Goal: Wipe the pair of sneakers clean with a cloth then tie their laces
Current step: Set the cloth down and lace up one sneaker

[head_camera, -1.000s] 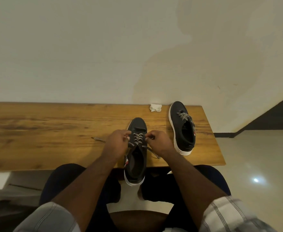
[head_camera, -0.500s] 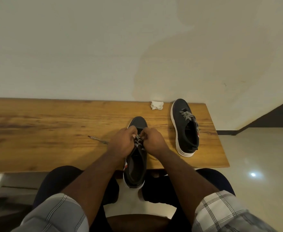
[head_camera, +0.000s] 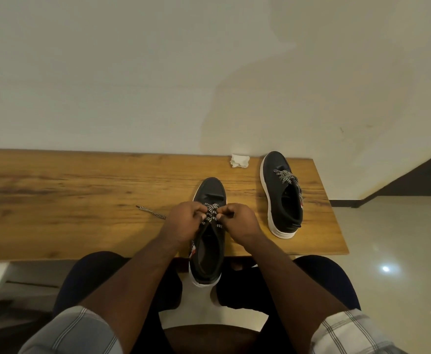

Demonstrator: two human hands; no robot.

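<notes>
While pinching laces [head_camera: 211, 213], both hands [head_camera: 183, 223] over near sneaker [head_camera: 210, 192]

Rolled grey-and-white plaid sleeves [head_camera: 81, 330], bare forearms, dark navy trousers [head_camera: 89, 279]

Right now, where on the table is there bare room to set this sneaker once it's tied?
Widest: bare table left of the lace end. Also between near sneaker and far sneaker. Crowded by the cloth.
</notes>
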